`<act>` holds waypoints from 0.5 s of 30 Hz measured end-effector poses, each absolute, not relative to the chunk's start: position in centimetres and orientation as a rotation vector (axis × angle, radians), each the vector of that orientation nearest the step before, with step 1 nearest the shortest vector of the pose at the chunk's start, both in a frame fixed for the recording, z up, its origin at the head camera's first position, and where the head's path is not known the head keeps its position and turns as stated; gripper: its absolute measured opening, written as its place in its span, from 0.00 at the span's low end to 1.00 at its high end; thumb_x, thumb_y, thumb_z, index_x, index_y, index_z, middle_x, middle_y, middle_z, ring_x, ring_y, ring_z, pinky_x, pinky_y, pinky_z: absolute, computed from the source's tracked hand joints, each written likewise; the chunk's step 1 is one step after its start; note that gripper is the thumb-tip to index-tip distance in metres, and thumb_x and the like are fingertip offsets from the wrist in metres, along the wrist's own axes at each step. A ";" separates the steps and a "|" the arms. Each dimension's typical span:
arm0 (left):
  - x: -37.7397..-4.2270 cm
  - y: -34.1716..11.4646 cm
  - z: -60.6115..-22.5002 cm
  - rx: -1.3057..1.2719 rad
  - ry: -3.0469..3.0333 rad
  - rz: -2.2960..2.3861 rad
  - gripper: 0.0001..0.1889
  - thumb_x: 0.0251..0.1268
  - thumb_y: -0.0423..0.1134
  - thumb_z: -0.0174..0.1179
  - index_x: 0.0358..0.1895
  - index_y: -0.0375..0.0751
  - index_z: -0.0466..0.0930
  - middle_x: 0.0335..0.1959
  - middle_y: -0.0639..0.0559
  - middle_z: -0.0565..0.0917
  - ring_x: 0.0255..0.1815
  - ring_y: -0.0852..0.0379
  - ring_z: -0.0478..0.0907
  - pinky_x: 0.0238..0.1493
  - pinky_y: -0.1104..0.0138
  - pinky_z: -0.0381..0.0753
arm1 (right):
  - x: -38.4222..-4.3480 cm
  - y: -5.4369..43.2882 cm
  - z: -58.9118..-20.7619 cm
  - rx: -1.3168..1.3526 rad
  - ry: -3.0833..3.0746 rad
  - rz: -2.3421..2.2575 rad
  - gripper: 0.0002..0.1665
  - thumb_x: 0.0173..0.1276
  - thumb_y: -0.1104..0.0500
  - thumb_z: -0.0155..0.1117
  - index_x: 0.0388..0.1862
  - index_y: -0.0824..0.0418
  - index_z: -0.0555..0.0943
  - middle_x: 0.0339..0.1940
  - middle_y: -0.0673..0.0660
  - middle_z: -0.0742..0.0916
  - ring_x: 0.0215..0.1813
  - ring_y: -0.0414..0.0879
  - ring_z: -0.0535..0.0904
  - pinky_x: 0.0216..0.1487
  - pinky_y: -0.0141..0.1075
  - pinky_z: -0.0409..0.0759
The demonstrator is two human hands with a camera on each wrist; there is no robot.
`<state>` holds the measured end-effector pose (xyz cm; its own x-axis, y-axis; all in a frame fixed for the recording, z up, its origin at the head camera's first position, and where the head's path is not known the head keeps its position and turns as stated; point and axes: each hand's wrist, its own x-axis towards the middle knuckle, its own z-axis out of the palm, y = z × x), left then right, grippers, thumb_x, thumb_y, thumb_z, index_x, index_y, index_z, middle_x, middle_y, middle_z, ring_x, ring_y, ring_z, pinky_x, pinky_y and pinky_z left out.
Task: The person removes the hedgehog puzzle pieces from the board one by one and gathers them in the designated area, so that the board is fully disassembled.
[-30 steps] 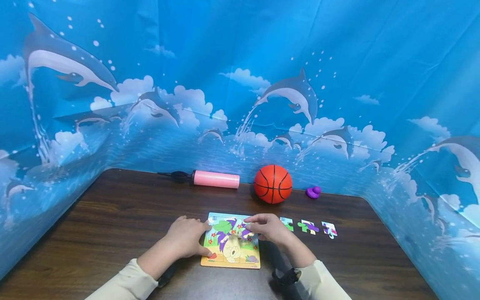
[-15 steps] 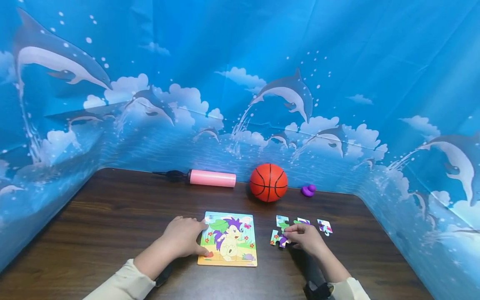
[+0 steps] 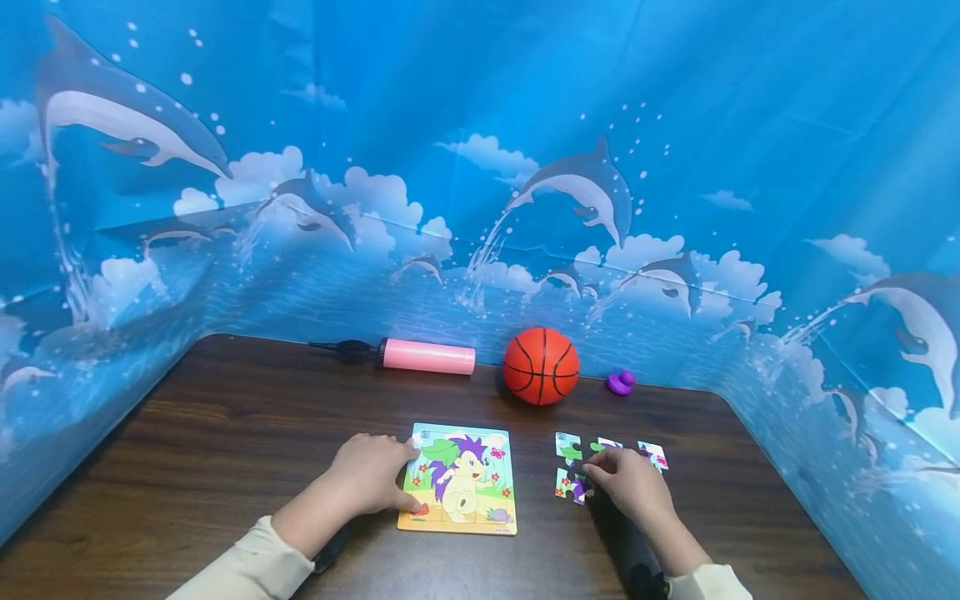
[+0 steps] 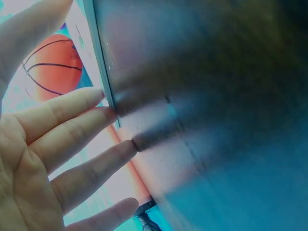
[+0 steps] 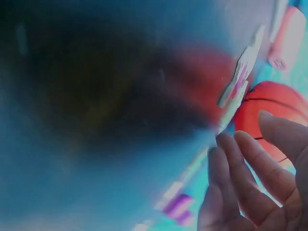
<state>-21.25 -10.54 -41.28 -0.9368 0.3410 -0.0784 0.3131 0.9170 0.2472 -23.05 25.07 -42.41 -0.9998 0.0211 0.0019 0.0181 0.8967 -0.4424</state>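
Note:
A square puzzle board [image 3: 498,492] with a purple-haired hedgehog picture lies flat on the table. My left hand [image 3: 372,472] is spread along its left side, with the thumb and fingertips touching that edge. In the left wrist view, the left fingers [image 4: 94,173] are straight. Right of the board lies a jigsaw piece [image 3: 564,483] with red flowers and purple. Just beside it is my right hand [image 3: 630,482], fingertips low over the piece's right side. In the right wrist view, its thumb [image 5: 279,127] stands apart from the fingers, with nothing visible between them.
Other jigsaw pieces lie behind the right hand: a green-and-blue one [image 3: 567,444], a partly hidden one [image 3: 609,442] and one at the right [image 3: 655,454]. An orange basketball [image 3: 541,367], a pink hand pump [image 3: 427,356] and a purple rubber duck [image 3: 621,382] stand along the back edge.
The right hand has gone from the board to the loose pieces at the right. The flowered piece now lies there, shifted slightly rightward over the last half second. The left hand has stayed put.

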 end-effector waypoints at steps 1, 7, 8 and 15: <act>-21.3 -10.5 -41.2 0.506 2.956 0.348 0.39 0.40 0.62 0.77 0.56 0.42 0.84 0.51 0.43 0.85 0.53 0.43 0.79 0.59 0.43 0.72 | -23.1 24.6 -42.2 0.016 -3.058 0.634 0.07 0.64 0.54 0.71 0.37 0.56 0.87 0.27 0.48 0.84 0.28 0.42 0.75 0.30 0.40 0.75; -21.3 -10.7 -41.1 0.489 2.955 0.336 0.39 0.39 0.62 0.78 0.56 0.43 0.84 0.51 0.44 0.84 0.54 0.43 0.78 0.60 0.43 0.72 | -23.8 18.1 -41.0 0.435 -3.115 0.779 0.17 0.58 0.60 0.76 0.48 0.54 0.86 0.36 0.50 0.81 0.37 0.45 0.77 0.35 0.41 0.79; -21.3 -10.7 -41.1 0.489 2.955 0.336 0.39 0.40 0.62 0.78 0.57 0.43 0.84 0.51 0.44 0.84 0.54 0.43 0.78 0.60 0.43 0.72 | -24.0 16.9 -40.9 0.491 -3.138 0.848 0.19 0.58 0.60 0.76 0.49 0.53 0.86 0.38 0.51 0.81 0.39 0.46 0.77 0.37 0.41 0.80; -21.3 -10.5 -41.2 0.526 2.963 0.319 0.39 0.42 0.64 0.76 0.57 0.43 0.84 0.53 0.43 0.85 0.57 0.41 0.79 0.59 0.43 0.73 | -24.7 11.3 -41.0 0.583 -3.250 0.924 0.37 0.47 0.56 0.84 0.59 0.53 0.83 0.45 0.55 0.79 0.45 0.48 0.73 0.45 0.48 0.80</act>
<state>-21.29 -10.47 -41.25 -0.9330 0.3517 -0.0765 0.3273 0.9175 0.2260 -24.70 11.31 -41.02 -0.9025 -0.3918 -0.1787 -0.2392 0.8012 -0.5485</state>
